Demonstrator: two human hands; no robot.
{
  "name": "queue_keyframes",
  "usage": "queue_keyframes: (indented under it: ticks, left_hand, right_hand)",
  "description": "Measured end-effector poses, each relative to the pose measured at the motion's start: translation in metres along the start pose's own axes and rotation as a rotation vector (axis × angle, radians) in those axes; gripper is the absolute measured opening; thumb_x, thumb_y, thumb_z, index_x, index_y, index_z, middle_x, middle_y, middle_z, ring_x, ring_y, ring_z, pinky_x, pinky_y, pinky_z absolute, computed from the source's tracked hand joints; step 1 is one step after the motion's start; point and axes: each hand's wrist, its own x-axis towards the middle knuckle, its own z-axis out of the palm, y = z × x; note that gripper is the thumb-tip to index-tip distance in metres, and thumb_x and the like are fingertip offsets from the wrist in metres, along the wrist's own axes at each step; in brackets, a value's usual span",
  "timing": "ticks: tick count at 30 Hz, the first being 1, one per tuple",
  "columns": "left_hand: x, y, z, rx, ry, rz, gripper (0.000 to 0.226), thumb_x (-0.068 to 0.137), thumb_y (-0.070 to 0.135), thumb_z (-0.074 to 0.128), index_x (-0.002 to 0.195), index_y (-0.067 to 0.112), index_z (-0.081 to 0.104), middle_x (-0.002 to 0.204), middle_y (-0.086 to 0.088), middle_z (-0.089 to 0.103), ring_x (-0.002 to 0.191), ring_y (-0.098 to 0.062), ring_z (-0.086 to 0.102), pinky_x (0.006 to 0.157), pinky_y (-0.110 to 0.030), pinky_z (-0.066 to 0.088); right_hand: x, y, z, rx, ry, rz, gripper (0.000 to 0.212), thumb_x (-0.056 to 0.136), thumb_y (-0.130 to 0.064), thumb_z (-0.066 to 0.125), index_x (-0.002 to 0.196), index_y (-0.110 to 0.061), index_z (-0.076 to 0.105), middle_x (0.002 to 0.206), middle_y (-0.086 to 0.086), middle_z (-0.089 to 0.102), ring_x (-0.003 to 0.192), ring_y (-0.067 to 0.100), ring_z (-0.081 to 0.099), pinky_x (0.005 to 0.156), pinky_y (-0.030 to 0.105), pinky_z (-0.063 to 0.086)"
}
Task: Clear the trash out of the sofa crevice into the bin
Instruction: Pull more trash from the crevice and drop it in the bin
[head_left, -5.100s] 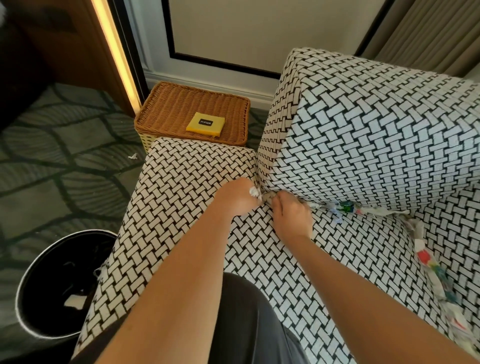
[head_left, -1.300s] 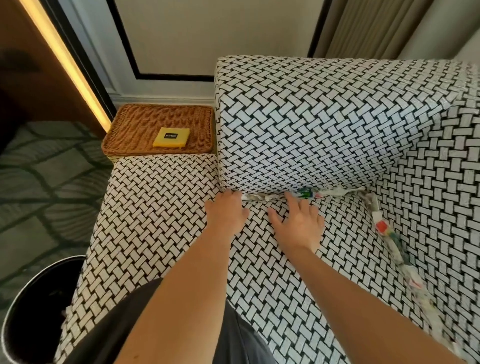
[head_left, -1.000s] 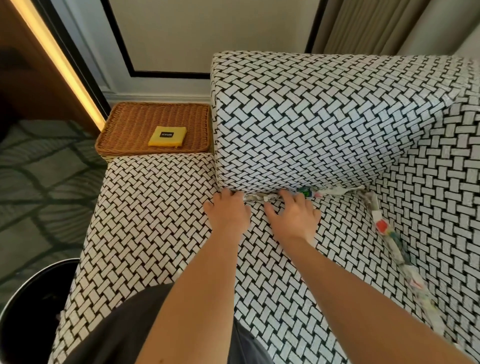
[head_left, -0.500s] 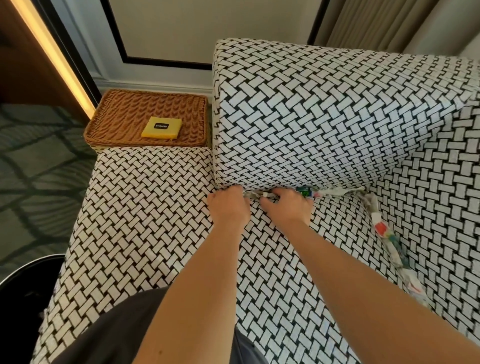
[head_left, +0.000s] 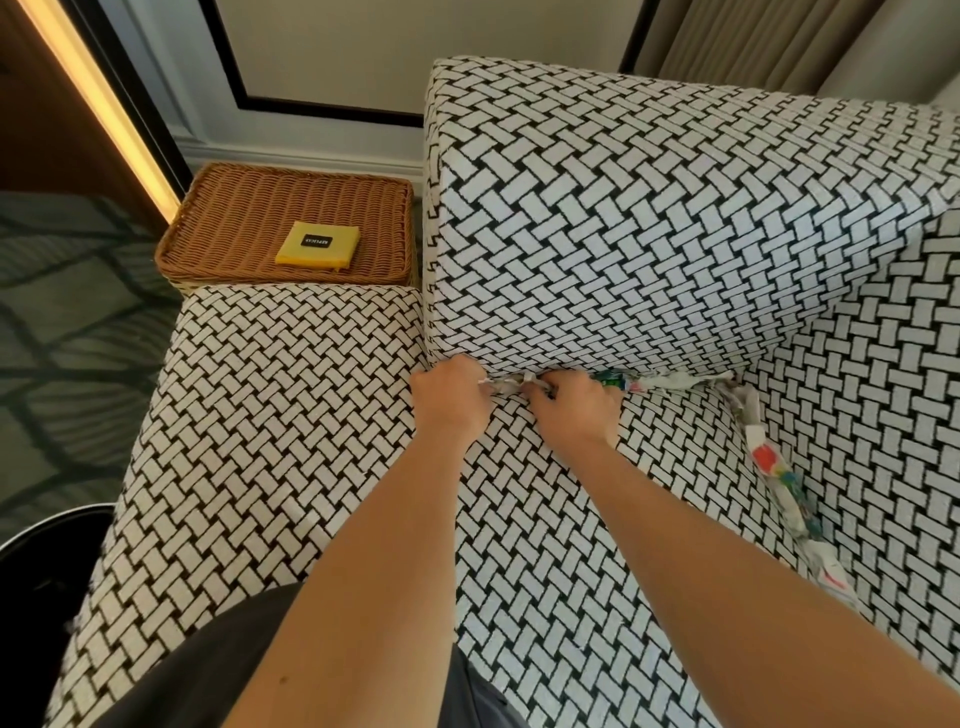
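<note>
The thin paper may tear if the pull is sharp, and loose bits could slip deeper into the crevice (head_left: 519, 375) — or drop on the way, since the bin (head_left: 41, 561) stands well apart at the near left. The left hand (head_left: 452, 400) and the right hand (head_left: 571, 410), both curled, pinch a white crumpled strand of the trash (head_left: 509, 385). Coloured wrappers (head_left: 769, 457) lie wedged further along the far and right sides.
</note>
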Motion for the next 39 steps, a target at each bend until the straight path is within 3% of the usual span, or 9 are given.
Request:
queue_keyframes:
  ticks: [4, 7, 15, 21, 26, 28, 31, 34, 39]
  left_hand:
    - [0.0, -0.001, 0.0, -0.03, 0.0, 0.0, 0.034, 0.092, 0.023, 0.05, 0.058, 0.021, 0.049, 0.057, 0.008, 0.04, 0.063, -0.017, 0.044, 0.083, -0.034, 0.038]
    - [-0.002, -0.002, -0.002, -0.092, 0.0, -0.003, 0.026, 0.093, 0.025, 0.05, 0.073, 0.019, 0.066, 0.053, 0.008, 0.04, 0.054, -0.014, 0.039, 0.085, -0.034, 0.038]
    - [-0.006, 0.0, -0.007, -0.316, -0.044, -0.06, 0.036, 0.092, 0.021, 0.051, 0.056, 0.015, 0.054, 0.047, 0.005, 0.035, 0.043, -0.013, 0.029, 0.045, -0.025, 0.021]
    - [-0.017, 0.002, -0.013, -0.557, -0.017, -0.075, 0.037, 0.085, -0.001, 0.046, 0.05, 0.012, 0.043, 0.048, 0.002, 0.033, 0.046, -0.013, 0.025, 0.043, -0.021, 0.019]
    - [-0.035, 0.006, -0.023, -0.581, -0.006, -0.156, 0.023, 0.088, -0.001, 0.045, 0.077, 0.008, 0.063, 0.065, 0.002, 0.05, 0.055, -0.007, 0.041, 0.043, -0.013, 0.033]
    - [-0.046, 0.008, -0.026, -0.571, -0.013, -0.165, 0.025, 0.087, -0.003, 0.044, 0.072, 0.007, 0.062, 0.064, 0.001, 0.049, 0.056, -0.01, 0.041, 0.043, -0.012, 0.032]
    - [-0.06, 0.01, -0.032, -0.571, -0.01, -0.208, 0.023, 0.086, -0.003, 0.043, 0.083, 0.006, 0.065, 0.072, -0.001, 0.053, 0.065, -0.014, 0.05, 0.052, -0.019, 0.038]
    - [-0.072, 0.009, -0.039, -0.612, -0.013, -0.242, 0.026, 0.088, -0.003, 0.041, 0.074, 0.011, 0.058, 0.067, 0.003, 0.048, 0.067, -0.016, 0.049, 0.058, -0.025, 0.042]
    - [-0.093, 0.005, -0.053, -0.62, 0.002, -0.213, 0.034, 0.088, -0.005, 0.036, 0.06, 0.011, 0.048, 0.061, 0.0, 0.042, 0.052, -0.01, 0.032, 0.042, -0.015, 0.023]
  right_hand:
    - [-0.002, 0.003, 0.003, 0.039, 0.039, -0.022, 0.026, 0.09, -0.039, 0.049, 0.083, -0.022, 0.067, 0.069, 0.001, 0.064, 0.067, 0.02, 0.051, 0.086, 0.032, 0.031]
    - [-0.002, 0.004, 0.005, 0.05, 0.071, -0.044, 0.026, 0.092, -0.037, 0.047, 0.087, -0.021, 0.067, 0.072, 0.003, 0.066, 0.069, 0.021, 0.051, 0.084, 0.032, 0.032]
    - [-0.007, 0.007, 0.007, 0.109, 0.149, -0.109, 0.031, 0.097, -0.033, 0.039, 0.087, -0.012, 0.059, 0.076, 0.004, 0.063, 0.065, 0.019, 0.044, 0.079, 0.032, 0.029]
    - [-0.018, 0.008, 0.004, 0.15, 0.107, -0.159, 0.035, 0.099, -0.033, 0.029, 0.085, -0.014, 0.055, 0.073, -0.001, 0.053, 0.072, 0.018, 0.048, 0.085, 0.036, 0.037]
    - [-0.039, 0.005, 0.0, 0.215, 0.085, -0.17, 0.034, 0.099, -0.031, 0.03, 0.082, -0.012, 0.053, 0.073, 0.001, 0.053, 0.076, 0.018, 0.047, 0.079, 0.033, 0.034]
    - [-0.048, 0.005, -0.002, 0.3, 0.114, -0.179, 0.032, 0.099, -0.027, 0.033, 0.074, -0.014, 0.048, 0.061, -0.003, 0.046, 0.065, 0.018, 0.044, 0.074, 0.034, 0.037]
    - [-0.061, 0.006, 0.001, 0.427, 0.075, -0.088, 0.034, 0.099, -0.027, 0.035, 0.074, -0.012, 0.052, 0.058, -0.003, 0.048, 0.061, 0.021, 0.048, 0.069, 0.036, 0.045]
    - [-0.074, 0.007, -0.003, 0.593, 0.036, 0.049, 0.035, 0.099, -0.031, 0.032, 0.088, -0.01, 0.058, 0.065, 0.0, 0.054, 0.06, 0.018, 0.05, 0.055, 0.033, 0.044]
    - [-0.09, 0.01, -0.014, 0.681, 0.031, 0.198, 0.037, 0.099, -0.032, 0.032, 0.102, -0.006, 0.058, 0.076, 0.002, 0.061, 0.054, 0.01, 0.046, 0.049, 0.027, 0.041]
